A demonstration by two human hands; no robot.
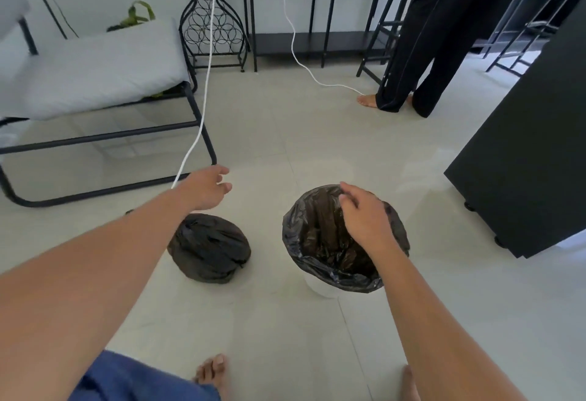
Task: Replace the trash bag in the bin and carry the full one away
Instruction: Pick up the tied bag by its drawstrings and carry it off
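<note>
Bin point(320, 289) white, standing on the tiled floor point(285, 131), lined with a black bag point(326, 242) folded over its rim. Full bag point(209, 248), tied and rounded, lying on the floor just left of the bin, apart from it. Right hand point(364, 213) over the far rim of the bin, fingers loosely curled; whether touching the liner, cannot tell. Left hand point(206, 188) stretched out above and beyond the full bag, fingers relaxed, holding nothing. White cord point(203, 108) hanging down behind the left wrist. Grey-cushioned chair point(95, 67) at left, wire rack point(212, 19) and black shelving point(317, 4) at the back, black cabinet point(523, 162) at right. Another person's legs in black trousers point(421, 51), barefoot, near the shelving. Bare feet point(212, 372) at the bottom edge.
</note>
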